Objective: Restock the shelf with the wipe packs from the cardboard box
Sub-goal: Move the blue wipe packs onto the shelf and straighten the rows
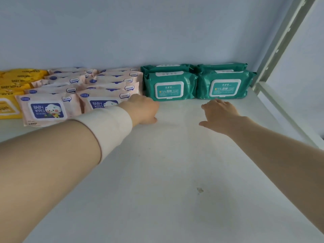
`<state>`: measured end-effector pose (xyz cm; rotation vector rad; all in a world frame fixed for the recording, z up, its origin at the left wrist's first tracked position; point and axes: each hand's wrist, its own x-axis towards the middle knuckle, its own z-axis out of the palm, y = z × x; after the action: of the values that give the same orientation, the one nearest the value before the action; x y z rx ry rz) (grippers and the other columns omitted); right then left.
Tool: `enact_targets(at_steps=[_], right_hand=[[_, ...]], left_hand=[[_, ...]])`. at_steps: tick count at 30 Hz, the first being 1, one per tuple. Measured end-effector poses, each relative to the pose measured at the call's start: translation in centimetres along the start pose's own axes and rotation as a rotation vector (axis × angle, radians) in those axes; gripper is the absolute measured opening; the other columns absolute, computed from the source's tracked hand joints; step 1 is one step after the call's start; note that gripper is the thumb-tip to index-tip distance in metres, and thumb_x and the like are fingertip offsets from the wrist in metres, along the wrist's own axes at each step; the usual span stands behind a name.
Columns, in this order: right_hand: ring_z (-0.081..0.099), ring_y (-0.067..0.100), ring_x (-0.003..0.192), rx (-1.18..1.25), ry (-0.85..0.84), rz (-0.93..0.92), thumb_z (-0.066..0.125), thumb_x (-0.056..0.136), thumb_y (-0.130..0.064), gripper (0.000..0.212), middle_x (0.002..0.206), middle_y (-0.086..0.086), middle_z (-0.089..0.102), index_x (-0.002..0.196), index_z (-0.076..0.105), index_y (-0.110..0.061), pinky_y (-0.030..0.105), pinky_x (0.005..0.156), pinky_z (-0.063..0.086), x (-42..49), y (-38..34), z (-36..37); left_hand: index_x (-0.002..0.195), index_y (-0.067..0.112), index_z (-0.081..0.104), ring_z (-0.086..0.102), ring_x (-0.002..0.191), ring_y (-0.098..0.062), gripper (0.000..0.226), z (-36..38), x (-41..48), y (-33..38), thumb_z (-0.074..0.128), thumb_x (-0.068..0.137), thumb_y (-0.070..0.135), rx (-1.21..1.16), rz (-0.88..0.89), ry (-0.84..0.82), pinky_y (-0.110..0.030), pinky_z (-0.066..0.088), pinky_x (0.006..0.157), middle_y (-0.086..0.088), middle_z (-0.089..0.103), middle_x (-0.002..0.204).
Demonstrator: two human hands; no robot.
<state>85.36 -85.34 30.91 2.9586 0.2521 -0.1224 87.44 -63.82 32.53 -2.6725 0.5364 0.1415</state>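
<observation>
Both hands empty: left hand (142, 109) fingers curled, right hand (220, 112) fingers spread, just short of green alcohol wipe packs (169, 87), prob squaring the row on shelf (175, 163)

I am seeing four green wipe packs (169, 88) lying on the white shelf (175, 163) against its back right corner, in two side-by-side stacks or rows, white flip-lid labels facing forward. Pink baby wipe packs (47, 111) are sitting in two overlapping rows to their left; yellow packs (10, 81) are lying furthest left.
</observation>
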Motion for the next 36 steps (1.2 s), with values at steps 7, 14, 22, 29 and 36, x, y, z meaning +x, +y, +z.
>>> enact_targets(at_steps=[7,14,22,29,36], right_hand=[[-0.004,0.03,0.146,0.136,0.369,0.078,0.063,0.084,-0.043,0.09,0.158,0.012,0.008,0.15,0.01,-0.011,0.04,0.118,0.006,5.0,-0.3,0.5],[-0.001,0.027,0.147,0.131,0.45,0.09,0.062,0.078,-0.055,0.097,0.158,0.003,0.015,0.15,0.011,-0.014,0.041,0.118,-0.003,11.0,0.5,1.2],[0.019,0.027,0.141,0.257,0.592,0.15,0.068,0.076,-0.046,0.072,0.137,0.007,0.044,0.136,0.041,-0.015,0.043,0.115,-0.002,13.6,-0.4,2.7],[0.018,0.028,0.14,0.269,0.552,0.134,0.069,0.075,-0.046,0.074,0.136,0.009,0.042,0.135,0.04,-0.013,0.045,0.115,-0.002,13.9,-0.1,2.4],[0.018,0.031,0.138,0.289,0.456,0.106,0.068,0.077,-0.046,0.073,0.138,0.008,0.04,0.137,0.039,-0.017,0.046,0.116,-0.002,13.6,0.1,1.2]], left_hand=[[0.143,0.006,0.021,0.029,0.133,-0.035,0.085,-0.3,5.5,-2.9,0.068,0.079,0.038,-0.104,-0.063,0.256,-0.043,0.027,0.109,-0.021,0.03,0.142],[0.142,0.006,0.023,0.038,0.128,-0.035,0.099,-0.4,10.4,-5.4,0.074,0.069,0.048,-0.15,-0.067,0.283,-0.043,0.032,0.105,-0.019,0.036,0.141],[0.129,0.002,0.041,0.041,0.117,-0.034,0.088,0.1,11.9,-7.0,0.073,0.066,0.053,-0.154,-0.053,0.31,-0.044,0.039,0.096,-0.017,0.045,0.125],[0.128,0.001,0.041,0.04,0.117,-0.034,0.087,-0.4,12.0,-6.8,0.074,0.066,0.052,-0.141,-0.064,0.264,-0.045,0.039,0.098,-0.017,0.043,0.126],[0.127,0.0,0.041,0.042,0.116,-0.034,0.087,-1.3,11.5,-6.0,0.072,0.067,0.055,-0.085,-0.096,0.187,-0.042,0.038,0.095,-0.018,0.044,0.125]])
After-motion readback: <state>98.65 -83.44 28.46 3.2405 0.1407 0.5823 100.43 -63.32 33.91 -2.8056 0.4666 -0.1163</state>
